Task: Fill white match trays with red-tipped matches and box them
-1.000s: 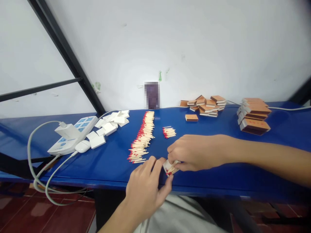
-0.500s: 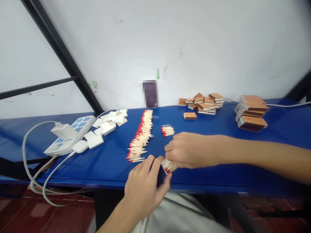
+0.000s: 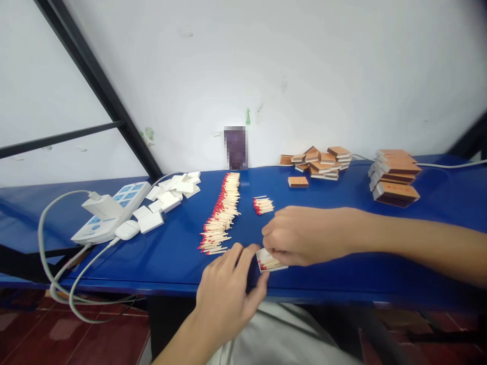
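A small white matchbox tray (image 3: 269,261) filled with red-tipped matches lies near the front edge of the blue table (image 3: 342,284). My right hand (image 3: 304,235) is curled over it, fingertips pinching the tray's right side. My left hand (image 3: 228,291) rests at the table edge, its thumb and forefinger touching the tray's left end. A long row of loose matches (image 3: 222,213) lies just beyond, with a small bundle of matches (image 3: 262,205) beside it.
White empty trays (image 3: 167,200) are heaped at the left by a power strip (image 3: 110,210) with grey cables hanging off the edge. Orange matchbox sleeves (image 3: 319,162) pile at the back; a stack of orange matchboxes (image 3: 393,177) stands at the right. A black metal frame crosses the wall.
The tray has been lowered flatter onto the table and shifted slightly right under my right hand. My left hand stays at the tray's left end.
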Motion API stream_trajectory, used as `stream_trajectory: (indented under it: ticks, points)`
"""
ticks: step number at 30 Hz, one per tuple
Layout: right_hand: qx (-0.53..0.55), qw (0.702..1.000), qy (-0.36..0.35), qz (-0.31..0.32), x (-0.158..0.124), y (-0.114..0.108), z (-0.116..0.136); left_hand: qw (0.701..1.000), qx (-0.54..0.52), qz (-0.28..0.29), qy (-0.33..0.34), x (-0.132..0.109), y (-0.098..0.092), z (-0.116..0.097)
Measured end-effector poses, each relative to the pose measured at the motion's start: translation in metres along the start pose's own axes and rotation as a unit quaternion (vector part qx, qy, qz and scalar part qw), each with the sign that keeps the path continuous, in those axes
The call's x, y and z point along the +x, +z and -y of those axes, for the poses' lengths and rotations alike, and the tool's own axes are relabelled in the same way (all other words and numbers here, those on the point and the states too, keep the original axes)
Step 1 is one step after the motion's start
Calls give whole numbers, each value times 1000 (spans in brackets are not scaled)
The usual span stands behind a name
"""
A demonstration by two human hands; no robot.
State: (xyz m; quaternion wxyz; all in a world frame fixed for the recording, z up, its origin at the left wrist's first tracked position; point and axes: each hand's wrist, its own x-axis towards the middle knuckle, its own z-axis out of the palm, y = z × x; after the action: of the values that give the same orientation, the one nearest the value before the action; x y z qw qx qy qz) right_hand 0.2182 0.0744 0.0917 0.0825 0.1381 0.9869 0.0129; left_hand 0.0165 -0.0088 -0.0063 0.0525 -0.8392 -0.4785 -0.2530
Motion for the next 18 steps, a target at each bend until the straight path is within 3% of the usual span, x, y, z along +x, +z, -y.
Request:
stream_trajectory:
  ticks: [11, 18]
  points:
    - [78, 996, 25, 28, -4, -1, 1, 1000, 17, 24, 5, 3, -3, -1]
    - [97, 995, 38, -7, -11, -18, -4, 1000, -12, 15, -8, 3, -4, -2]
